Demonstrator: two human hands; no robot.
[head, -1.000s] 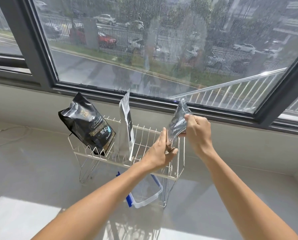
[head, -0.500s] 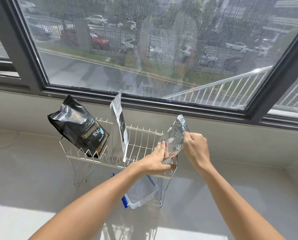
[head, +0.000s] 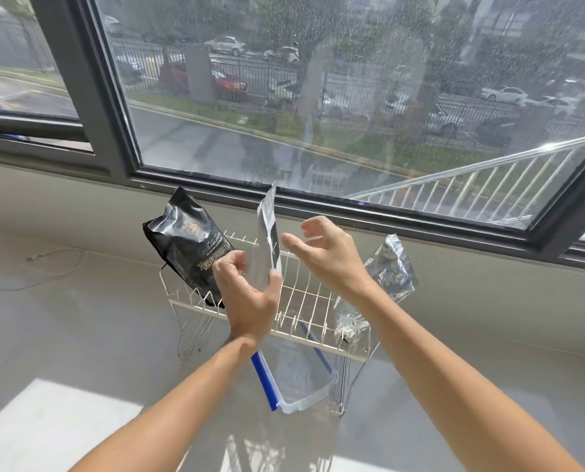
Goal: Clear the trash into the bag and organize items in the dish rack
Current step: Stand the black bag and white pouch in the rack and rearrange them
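Head view: I see both hands empty above the dish rack (head: 318, 338). Left hand (head: 250, 298) is spread wide, fingers right at the base of the white pouch (head: 267, 233), which stands upright near the middle of the rack; can't tell if it's touching. Right hand (head: 328, 250) is loosely open, fingers curled, holding nothing, hovering just right of that pouch.

Status as I read it:
- black coffee bag (head: 192, 243) leaning in the left slots
- white pouch upright in the middle
- crinkled silver bag (head: 386, 274) slotted at the right end, leaning outward

So three items are racked. A clear container with a blue edge (head: 294, 379) sits under the rack on the floor (head: 80, 335), not racked.

Left to do: no trash bag in frame and no obvious loose trash, so the trash half I can't confirm. My guess: white pouch wants straightening, maybe the container goes next.
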